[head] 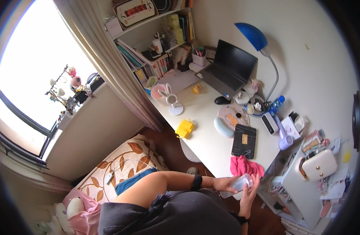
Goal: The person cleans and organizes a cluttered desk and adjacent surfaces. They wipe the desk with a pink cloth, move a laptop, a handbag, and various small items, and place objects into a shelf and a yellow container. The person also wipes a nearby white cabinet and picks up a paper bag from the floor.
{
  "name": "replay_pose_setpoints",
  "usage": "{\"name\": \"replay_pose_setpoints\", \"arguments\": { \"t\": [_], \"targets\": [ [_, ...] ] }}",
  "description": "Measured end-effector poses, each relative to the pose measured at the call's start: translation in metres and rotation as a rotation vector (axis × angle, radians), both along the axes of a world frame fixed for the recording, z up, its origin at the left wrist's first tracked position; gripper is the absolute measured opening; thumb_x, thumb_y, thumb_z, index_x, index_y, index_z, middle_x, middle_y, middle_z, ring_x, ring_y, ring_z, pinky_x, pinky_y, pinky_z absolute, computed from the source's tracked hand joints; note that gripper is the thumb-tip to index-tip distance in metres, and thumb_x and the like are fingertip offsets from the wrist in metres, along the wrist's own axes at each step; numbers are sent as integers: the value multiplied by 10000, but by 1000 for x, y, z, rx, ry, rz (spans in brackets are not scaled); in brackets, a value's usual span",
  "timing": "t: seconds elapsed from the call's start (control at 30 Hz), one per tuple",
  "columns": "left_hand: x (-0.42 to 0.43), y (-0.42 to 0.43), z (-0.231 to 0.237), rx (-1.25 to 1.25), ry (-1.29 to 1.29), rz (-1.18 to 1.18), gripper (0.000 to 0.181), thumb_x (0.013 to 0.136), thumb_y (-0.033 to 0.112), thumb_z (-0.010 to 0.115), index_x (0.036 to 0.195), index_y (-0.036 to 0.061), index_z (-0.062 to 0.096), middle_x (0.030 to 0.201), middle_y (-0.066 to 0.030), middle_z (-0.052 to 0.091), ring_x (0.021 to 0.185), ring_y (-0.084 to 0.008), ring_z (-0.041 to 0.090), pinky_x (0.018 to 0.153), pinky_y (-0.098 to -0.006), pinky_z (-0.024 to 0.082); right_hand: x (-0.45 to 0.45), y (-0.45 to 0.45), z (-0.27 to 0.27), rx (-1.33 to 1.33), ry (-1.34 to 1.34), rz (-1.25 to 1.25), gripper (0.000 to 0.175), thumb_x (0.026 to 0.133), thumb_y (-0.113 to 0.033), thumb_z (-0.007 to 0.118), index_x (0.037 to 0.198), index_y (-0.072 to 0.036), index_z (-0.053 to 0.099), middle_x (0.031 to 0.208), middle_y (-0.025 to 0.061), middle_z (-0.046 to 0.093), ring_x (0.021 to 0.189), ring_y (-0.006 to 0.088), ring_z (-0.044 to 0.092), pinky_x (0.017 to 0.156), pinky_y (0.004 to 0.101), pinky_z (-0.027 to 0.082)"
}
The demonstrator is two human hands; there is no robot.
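Note:
Between my two hands is a translucent plastic cup (239,184), tilted, with its rounded end toward the right. My left hand (224,184) grips its side, the fingers wrapped around it. My right hand (250,191) holds it near the other end, thumb and fingers touching the plastic. Just beyond the cup, a crumpled bright pink cloth (246,166) lies at the near edge of the white desk (205,138). A dark flat case (244,141) rests against the cloth. Whether the cup contains anything cannot be made out.
On the desk are a yellow box-like item (185,128), a rabbit-eared mirror (172,101), an open laptop (230,69), a blue lamp (253,36), a water bottle (276,105) and a lilac hair dryer (284,139). A cluttered white cabinet (299,183) stands right; a bed (121,164) is left.

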State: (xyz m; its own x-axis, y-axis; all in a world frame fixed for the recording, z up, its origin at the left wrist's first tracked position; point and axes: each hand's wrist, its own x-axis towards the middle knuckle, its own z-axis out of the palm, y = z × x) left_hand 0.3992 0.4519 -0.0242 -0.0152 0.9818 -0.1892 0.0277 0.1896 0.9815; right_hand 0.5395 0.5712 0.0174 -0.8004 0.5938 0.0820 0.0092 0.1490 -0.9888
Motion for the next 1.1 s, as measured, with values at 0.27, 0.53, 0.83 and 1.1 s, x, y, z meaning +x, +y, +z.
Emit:
{"name": "replay_pose_setpoints", "arguments": {
  "t": [0.27,0.53,0.83,1.1],
  "targets": [
    [-42,-47,26,347,435,328,811,842,315,699,1402,-13,212,1284,-263,457,1210,-389,479,1004,-429,394,-60,-31,8,1,-107,297,605,775,-188,764,1266,17,476,1170,156,581,1061,262,587,867,372,489],
    [-122,-124,46,226,415,517,883,790,122,739,1461,32,172,1393,-210,411,1251,-335,470,1020,-415,402,-179,-71,43,243,-297,530,599,722,-200,797,1204,21,518,1077,192,631,1005,300,625,847,370,496],
    [-261,-304,37,210,74,1011,708,845,89,694,1417,45,279,1354,-133,468,1096,-220,582,958,-359,461,-476,-135,167,377,275,517,446,799,-169,727,1170,-10,538,1032,153,664,937,246,661,813,353,518],
    [-289,-447,-3,151,62,1506,605,851,3,650,1382,48,364,1353,-112,481,1044,-174,605,890,-308,490,-781,-265,199,468,76,552,733,772,-368,750,1249,58,394,1069,264,615,994,370,615,835,407,484]
  ]
}}
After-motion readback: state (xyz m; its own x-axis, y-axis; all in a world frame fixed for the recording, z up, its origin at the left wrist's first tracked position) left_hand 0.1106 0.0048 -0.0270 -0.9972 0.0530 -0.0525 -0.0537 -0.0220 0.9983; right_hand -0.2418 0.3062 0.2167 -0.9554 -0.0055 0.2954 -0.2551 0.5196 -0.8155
